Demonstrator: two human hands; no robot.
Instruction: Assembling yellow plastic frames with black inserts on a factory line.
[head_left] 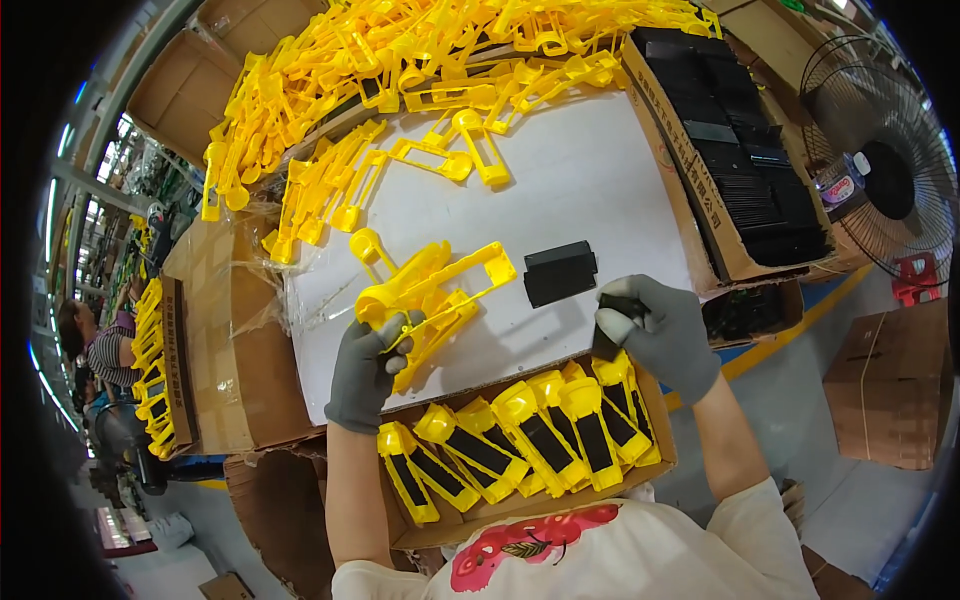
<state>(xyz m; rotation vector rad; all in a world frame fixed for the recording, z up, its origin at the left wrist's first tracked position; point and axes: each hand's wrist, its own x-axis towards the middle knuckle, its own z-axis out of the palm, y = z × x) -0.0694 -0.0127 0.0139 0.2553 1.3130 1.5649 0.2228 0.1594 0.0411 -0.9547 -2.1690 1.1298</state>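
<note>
My left hand [370,368], in a grey glove, is closed round a small bunch of yellow plastic frames [430,292], each with a rounded head and an open rectangular window. My right hand [665,330], gloved too, pinches a black rectangular panel [607,347] between thumb and fingers. On the white tabletop [540,200], just left of that hand, lies a small stack of black panels [560,272]. Below both hands, an open cardboard box [440,530] holds several yellow frames with black panels [545,440] set in their windows.
A large heap of yellow frames [400,50] covers the far side. Rows of black panels [740,150] fill a carton at the right, beside a fan [885,180]. Brown cartons [235,330] flank the table on the left. Another person [105,345] is at the far left.
</note>
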